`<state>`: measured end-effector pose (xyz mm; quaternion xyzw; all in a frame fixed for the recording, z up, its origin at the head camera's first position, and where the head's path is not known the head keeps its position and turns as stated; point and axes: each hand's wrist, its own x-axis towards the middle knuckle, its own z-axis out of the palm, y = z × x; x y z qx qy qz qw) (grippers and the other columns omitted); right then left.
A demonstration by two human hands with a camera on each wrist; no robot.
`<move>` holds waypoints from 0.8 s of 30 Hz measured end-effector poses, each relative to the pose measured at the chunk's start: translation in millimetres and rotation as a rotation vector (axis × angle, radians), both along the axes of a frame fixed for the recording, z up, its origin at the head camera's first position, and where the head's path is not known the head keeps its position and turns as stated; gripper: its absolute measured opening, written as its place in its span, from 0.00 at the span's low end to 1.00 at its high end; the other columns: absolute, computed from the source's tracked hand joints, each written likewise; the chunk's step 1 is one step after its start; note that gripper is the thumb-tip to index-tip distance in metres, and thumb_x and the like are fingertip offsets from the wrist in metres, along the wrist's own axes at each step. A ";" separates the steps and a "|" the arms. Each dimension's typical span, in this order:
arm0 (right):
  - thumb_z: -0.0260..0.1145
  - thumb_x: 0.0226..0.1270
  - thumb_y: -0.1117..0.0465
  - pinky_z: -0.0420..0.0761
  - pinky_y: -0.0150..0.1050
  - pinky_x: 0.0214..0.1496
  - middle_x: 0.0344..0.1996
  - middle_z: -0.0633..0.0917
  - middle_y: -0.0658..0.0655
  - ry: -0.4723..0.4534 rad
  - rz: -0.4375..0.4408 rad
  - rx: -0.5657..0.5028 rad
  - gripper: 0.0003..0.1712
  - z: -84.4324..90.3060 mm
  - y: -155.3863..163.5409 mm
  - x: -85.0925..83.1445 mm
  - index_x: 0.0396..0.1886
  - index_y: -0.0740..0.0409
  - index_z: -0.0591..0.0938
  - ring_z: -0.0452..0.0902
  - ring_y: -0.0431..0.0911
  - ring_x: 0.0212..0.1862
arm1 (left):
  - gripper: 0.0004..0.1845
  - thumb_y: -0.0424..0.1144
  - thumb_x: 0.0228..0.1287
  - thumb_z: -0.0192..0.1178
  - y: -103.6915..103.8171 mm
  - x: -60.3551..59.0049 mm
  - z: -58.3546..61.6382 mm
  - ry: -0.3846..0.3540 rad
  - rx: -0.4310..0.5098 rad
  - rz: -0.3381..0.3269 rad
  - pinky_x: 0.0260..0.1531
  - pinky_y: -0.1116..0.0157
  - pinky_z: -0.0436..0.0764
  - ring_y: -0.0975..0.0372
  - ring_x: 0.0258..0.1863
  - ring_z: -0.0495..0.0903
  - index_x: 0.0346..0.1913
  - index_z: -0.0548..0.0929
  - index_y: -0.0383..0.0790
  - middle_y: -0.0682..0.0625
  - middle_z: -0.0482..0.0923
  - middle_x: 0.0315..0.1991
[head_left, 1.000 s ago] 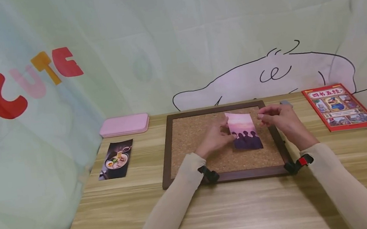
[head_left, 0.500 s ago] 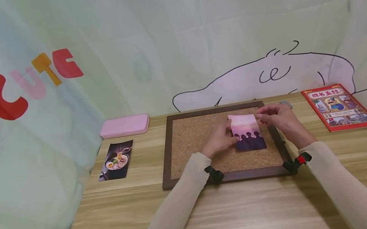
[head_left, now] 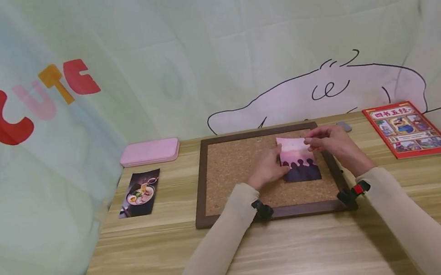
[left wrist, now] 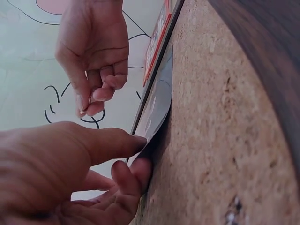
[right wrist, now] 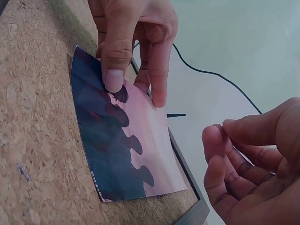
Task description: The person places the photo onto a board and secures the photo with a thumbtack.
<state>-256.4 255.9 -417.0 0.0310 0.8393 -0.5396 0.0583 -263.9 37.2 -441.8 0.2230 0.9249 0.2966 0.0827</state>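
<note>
My left hand (head_left: 266,167) pinches the left edge of a photo print (head_left: 302,172), with the thumb on its face and the fingers beneath. The photo shows dark silhouettes under a pink sky and lies over the right half of a corkboard (head_left: 233,177). In the left wrist view it bows up from the cork near the fingers. Just above the photo's top right corner is my right hand (head_left: 336,145). Its thumb and index finger (right wrist: 213,140) pinch a tiny thing with a pale tip (left wrist: 83,112), mostly hidden by the fingers; I cannot tell its kind.
The corkboard's dark brown frame (head_left: 198,195) rests on a wood-grain table (head_left: 284,253). To its left are a ramen photo (head_left: 141,195) and a pink case (head_left: 149,151). A red book (head_left: 409,129) and a small grey object (head_left: 344,127) lie to the right.
The left hand and the photo have shifted slightly right, and the photo has straightened. The right hand has come a little left, to the photo's top right corner.
</note>
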 end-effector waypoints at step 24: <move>0.66 0.71 0.61 0.84 0.37 0.41 0.42 0.88 0.63 -0.023 0.078 0.089 0.15 -12.5 -12.9 -27.8 0.50 0.67 0.82 0.85 0.45 0.37 | 0.40 0.45 0.64 0.67 2.1 6.1 -4.9 0.046 -0.109 0.019 0.64 0.58 0.73 0.53 0.64 0.72 0.75 0.65 0.34 0.39 0.71 0.67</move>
